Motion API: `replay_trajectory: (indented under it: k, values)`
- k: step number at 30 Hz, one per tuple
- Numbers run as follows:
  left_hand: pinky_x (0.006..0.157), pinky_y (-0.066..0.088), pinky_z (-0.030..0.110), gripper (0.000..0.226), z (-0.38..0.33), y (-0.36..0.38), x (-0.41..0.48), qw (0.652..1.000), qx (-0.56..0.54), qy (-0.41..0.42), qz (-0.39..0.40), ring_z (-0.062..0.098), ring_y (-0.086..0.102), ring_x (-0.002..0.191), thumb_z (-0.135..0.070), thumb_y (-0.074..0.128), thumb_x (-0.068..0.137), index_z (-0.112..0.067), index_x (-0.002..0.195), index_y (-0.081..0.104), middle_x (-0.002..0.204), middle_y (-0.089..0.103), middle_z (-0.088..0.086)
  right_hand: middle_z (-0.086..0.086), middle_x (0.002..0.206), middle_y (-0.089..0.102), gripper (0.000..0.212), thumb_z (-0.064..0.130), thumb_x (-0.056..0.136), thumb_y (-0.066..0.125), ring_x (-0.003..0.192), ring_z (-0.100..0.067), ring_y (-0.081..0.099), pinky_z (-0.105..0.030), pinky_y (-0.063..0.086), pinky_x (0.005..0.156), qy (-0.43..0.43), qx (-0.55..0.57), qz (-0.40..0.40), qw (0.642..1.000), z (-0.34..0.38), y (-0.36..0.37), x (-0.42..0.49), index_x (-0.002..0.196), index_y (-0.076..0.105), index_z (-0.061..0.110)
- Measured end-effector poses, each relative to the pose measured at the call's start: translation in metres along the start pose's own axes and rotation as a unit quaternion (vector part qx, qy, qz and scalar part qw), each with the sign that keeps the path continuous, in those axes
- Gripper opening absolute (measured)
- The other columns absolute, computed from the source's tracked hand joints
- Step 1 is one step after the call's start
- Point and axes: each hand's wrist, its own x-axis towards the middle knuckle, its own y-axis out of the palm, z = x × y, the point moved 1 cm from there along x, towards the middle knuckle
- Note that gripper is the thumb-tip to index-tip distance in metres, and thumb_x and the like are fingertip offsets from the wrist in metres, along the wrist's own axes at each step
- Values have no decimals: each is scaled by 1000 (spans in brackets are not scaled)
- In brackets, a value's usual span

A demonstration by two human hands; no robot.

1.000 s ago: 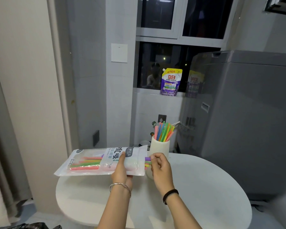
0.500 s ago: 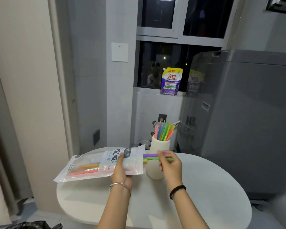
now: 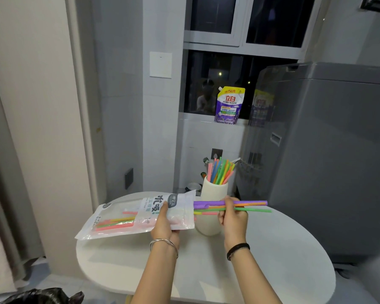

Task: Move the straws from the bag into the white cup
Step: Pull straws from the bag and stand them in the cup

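Note:
My left hand [image 3: 164,224] grips the mouth end of a clear plastic straw bag [image 3: 127,216], held level above the table. Several coloured straws still lie inside it. My right hand [image 3: 233,216] pinches a small bunch of straws [image 3: 252,205], purple, orange and green, drawn out sideways to the right of the bag's mouth; their left ends sit just at the opening. Behind both hands stands the white cup [image 3: 213,191] on the table, with several coloured straws [image 3: 221,172] upright in it.
The round white table [image 3: 272,260] carries the cup. A grey washing machine [image 3: 327,161] stands close on the right. A purple detergent pouch [image 3: 229,105] sits on the window sill behind. A curtain hangs at the left, and a dark bag [image 3: 37,296] lies on the floor.
My right hand has pulled the straw bunch rightward out of the bag's mouth, from barely showing to almost fully out. My left hand has kept the bag nearly still.

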Motion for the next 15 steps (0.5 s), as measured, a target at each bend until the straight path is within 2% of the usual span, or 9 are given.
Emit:
replay_trajectory:
  k: [6,11,13,15]
  values:
    - [105,40,59,52,7,4,-2,1000,14,-6,7,35,55,125,-13,62,91,-11,140,46,138,56,15,-3,54,50,12,25,87,64,39,-8,41,-16,37,39,10,-46,97,994,-6,12,-9,78,63,17]
    - [105,41,56,50,10,11,0,1000,5,-7,20,33,56,124,-12,60,92,-11,139,46,137,57,15,0,59,57,13,26,86,64,45,-7,48,-14,40,43,-28,-67,102,992,3,12,-1,78,62,16]
    - [106,41,55,48,12,14,2,999,12,-10,32,33,56,124,-13,59,93,-9,139,46,137,57,15,4,64,64,11,25,83,69,52,-3,57,-12,43,47,-52,-85,124,987,3,15,-2,77,62,17]
    - [107,39,55,48,12,16,3,999,14,-18,34,34,54,126,-14,58,93,-9,140,46,138,57,16,2,71,66,9,22,82,70,62,-7,61,-15,46,52,-57,-100,123,986,3,17,0,77,63,19]
